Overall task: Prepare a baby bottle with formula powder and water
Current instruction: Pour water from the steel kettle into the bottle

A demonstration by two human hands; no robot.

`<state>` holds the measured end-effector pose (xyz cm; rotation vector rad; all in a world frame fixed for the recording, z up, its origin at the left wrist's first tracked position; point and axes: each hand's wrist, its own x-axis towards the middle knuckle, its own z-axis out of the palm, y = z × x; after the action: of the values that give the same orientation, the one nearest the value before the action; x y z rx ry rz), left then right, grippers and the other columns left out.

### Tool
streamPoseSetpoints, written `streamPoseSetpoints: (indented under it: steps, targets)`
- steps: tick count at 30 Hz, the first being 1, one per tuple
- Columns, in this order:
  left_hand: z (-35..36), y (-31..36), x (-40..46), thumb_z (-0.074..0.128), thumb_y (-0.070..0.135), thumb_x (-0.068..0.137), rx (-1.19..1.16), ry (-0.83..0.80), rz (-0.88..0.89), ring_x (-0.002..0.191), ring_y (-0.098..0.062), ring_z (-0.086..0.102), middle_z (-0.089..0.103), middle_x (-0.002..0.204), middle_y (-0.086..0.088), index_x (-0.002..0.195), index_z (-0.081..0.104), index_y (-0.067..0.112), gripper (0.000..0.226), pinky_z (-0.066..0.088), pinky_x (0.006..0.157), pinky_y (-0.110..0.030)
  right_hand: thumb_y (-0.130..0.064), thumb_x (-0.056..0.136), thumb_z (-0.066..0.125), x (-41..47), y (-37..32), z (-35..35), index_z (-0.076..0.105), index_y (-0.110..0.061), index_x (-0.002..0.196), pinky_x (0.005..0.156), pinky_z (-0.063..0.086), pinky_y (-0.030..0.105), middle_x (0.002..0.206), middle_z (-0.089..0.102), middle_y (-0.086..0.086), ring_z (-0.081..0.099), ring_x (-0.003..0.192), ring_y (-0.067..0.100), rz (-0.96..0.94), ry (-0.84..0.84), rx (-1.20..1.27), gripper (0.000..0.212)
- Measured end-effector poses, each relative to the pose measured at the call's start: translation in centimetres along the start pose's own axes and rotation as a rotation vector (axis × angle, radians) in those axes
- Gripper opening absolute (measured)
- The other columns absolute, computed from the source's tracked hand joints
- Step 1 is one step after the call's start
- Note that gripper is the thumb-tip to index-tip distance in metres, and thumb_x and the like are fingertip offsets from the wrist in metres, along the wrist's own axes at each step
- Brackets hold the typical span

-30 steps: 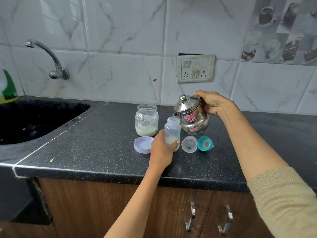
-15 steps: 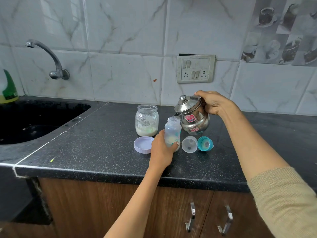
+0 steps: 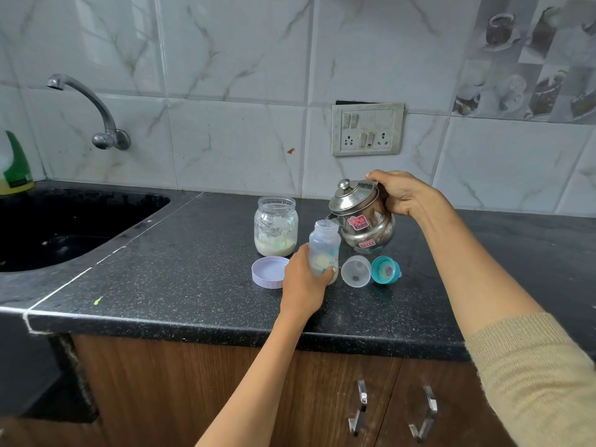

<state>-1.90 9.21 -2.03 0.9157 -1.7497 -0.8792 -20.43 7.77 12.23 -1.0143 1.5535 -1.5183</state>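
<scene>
**Kettle tipped over the open baby bottle**

Your left hand [image 3: 301, 282] is wrapped around the lower part of the baby bottle [image 3: 324, 248], fingers curled round its front and thumb side behind, holding it upright on the black speckled tabletop [image 3: 193, 279]. The bottle is uncapped and shows a pale layer of formula powder at the bottom.

Your right hand [image 3: 403, 195] grips the handle side of the small steel kettle [image 3: 362, 217], fingers closed over the top rear of it. The kettle is tilted toward the left, its lid on, and its spout sits right at the bottle's open mouth. You cannot tell from this view whether water is running from the spout.

Just behind and left of the bottle stands the open glass jar of formula powder [image 3: 275, 230], filled only near the bottom. Its lilac lid [image 3: 269, 271] lies flat on the tabletop, touching or just beside your left hand. To the right of the bottle lie the clear bottle cap [image 3: 355, 271] and, just beside it, the teal nipple ring [image 3: 385, 270], both on their sides in front of the kettle.

At the far left the black sink [image 3: 64, 227] is set into the tabletop, with a wall tap [image 3: 93, 111] above it and a green dish-soap bottle [image 3: 14, 166] at its back corner. A switch-and-socket plate [image 3: 367, 129] is on the tiled wall behind the kettle.
</scene>
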Motion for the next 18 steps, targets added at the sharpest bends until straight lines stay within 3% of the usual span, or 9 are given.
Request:
streamPoseSetpoints:
  steps: [12, 16, 18]
  targets:
    - [-0.03, 0.03, -0.03, 0.068, 0.011, 0.080, 0.001, 0.003, 0.005, 0.091, -0.017, 0.055, 0.060, 0.102, -0.002, 0.108, 0.053, 0.011, 0.032, 0.039, 0.073, -0.026, -0.009, 0.091, 0.055, 0.09, -0.16, 0.00, 0.057, -0.007, 0.079, 0.066, 0.050, 0.031, 0.075, 0.057, 0.011, 0.054, 0.064, 0.019, -0.001, 0.002, -0.002, 0.012]
    - [-0.05, 0.11, -0.08, 0.068, 0.011, 0.080, -0.005, 0.004, 0.013, 0.091, -0.019, 0.056, 0.060, 0.101, -0.002, 0.106, 0.053, 0.012, 0.030, 0.042, 0.074, -0.028, -0.009, 0.092, 0.054, 0.11, -0.14, -0.01, 0.055, -0.008, 0.074, 0.057, 0.049, 0.027, 0.055, 0.060, 0.006, 0.053, 0.059, 0.016, -0.013, 0.021, -0.006, 0.018]
    - [-0.06, 0.11, -0.11, 0.068, 0.010, 0.080, -0.001, 0.006, 0.017, 0.091, -0.019, 0.056, 0.061, 0.101, -0.002, 0.107, 0.053, 0.012, 0.030, 0.043, 0.074, -0.028, -0.009, 0.092, 0.054, 0.19, -0.15, -0.11, 0.056, -0.007, 0.074, 0.060, 0.049, 0.027, 0.058, 0.060, 0.006, 0.053, 0.061, 0.017, -0.013, 0.019, -0.010, 0.018]
